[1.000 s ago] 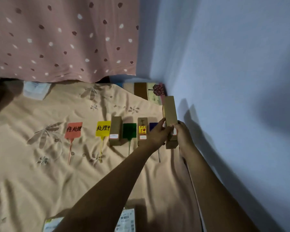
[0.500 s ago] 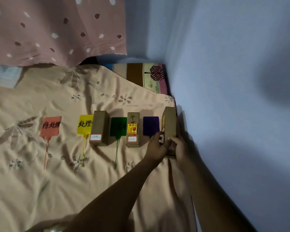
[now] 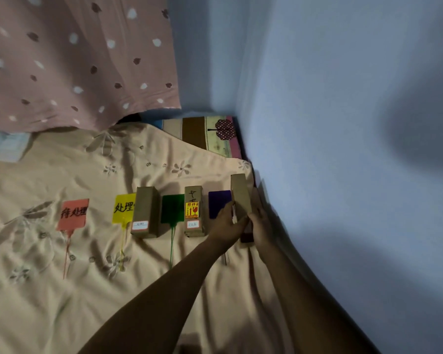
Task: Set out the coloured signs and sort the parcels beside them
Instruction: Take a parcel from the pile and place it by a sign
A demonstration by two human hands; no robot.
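Note:
A row of signs on thin stalks lies on the beige bedsheet (image 3: 62, 290): a red sign (image 3: 72, 213), a yellow sign (image 3: 123, 207), a green sign (image 3: 172, 208) and a purple sign (image 3: 218, 202). One brown parcel (image 3: 145, 212) lies right of the yellow sign. A second parcel (image 3: 195, 210), bearing an orange sticker, lies right of the green one. My left hand (image 3: 226, 223) and my right hand (image 3: 260, 222) both grip a third long brown parcel (image 3: 240, 194) beside the purple sign, close to the wall.
A blue wall (image 3: 343, 149) runs along the right side, right next to the held parcel. A pink dotted curtain (image 3: 74, 60) hangs at the back. A striped patterned cushion (image 3: 207, 134) sits in the far corner. A pale folded cloth (image 3: 3, 146) lies at far left.
Both hands have brought the long parcel down from a raised position to the sheet right of the purple sign. The camera has tipped downward, so the row sits lower in view.

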